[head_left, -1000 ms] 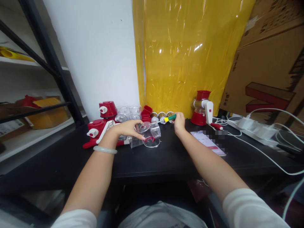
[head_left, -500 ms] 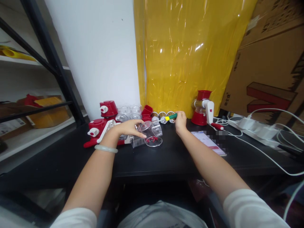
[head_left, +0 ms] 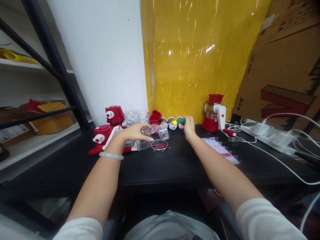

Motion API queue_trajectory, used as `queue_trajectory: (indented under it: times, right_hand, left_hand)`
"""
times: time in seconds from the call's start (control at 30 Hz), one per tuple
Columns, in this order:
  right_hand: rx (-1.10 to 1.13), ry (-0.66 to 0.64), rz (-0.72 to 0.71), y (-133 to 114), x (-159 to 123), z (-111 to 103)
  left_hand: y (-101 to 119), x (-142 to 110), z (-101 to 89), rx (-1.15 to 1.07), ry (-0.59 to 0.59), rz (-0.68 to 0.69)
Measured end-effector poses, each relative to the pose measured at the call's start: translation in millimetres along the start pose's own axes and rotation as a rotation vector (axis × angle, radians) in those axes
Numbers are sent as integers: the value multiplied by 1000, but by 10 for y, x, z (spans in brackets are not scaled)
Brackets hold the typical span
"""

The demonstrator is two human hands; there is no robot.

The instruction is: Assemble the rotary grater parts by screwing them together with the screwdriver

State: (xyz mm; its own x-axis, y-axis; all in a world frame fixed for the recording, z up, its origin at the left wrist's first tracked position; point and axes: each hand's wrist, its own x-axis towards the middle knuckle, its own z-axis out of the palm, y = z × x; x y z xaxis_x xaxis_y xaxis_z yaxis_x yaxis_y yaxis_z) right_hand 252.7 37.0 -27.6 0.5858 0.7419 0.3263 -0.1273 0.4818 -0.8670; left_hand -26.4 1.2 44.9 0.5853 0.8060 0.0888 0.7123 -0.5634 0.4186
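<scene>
My left hand (head_left: 138, 132), with a pale bangle at its wrist, grips a clear plastic housing (head_left: 155, 132) between thumb and fingers. In my right hand (head_left: 189, 127) is a screwdriver (head_left: 179, 121) with a green and yellow handle. Its shaft points left, and the tip meets or nearly meets the housing's side tube (head_left: 164, 132); contact is too small to make out. Small red pieces (head_left: 160, 145) show at the housing's wide lower rim, just above or on the black table (head_left: 160, 170). Tiny light bits lie beside that rim.
Red bases with white knobs (head_left: 103, 135) stand at left, near clear housings (head_left: 137, 116) and red hoppers (head_left: 155, 117). Metal drums (head_left: 171, 122) line the back. A whole red-and-white rotary grater (head_left: 213, 113) stands right, with a phone (head_left: 220, 150), cables and a power strip (head_left: 268, 138).
The clear housing has tilted and shifted slightly left, with its lower rim a little higher in view. The screwdriver has moved slightly left along with it.
</scene>
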Motion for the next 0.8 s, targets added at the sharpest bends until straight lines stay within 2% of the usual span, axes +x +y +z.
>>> queue_trajectory:
  times: [0.2, 0.43, 0.8]
  right_hand:
    - [6, -49, 22, 104, 60, -12]
    - [5, -41, 59, 76, 58, -8]
    - [5, -47, 50, 21, 30, 1]
  left_hand:
    - [-2, 15, 5, -4, -8, -32]
    - [-25, 28, 5, -12, -32, -35]
    - [-139, 63, 34, 33, 35, -2]
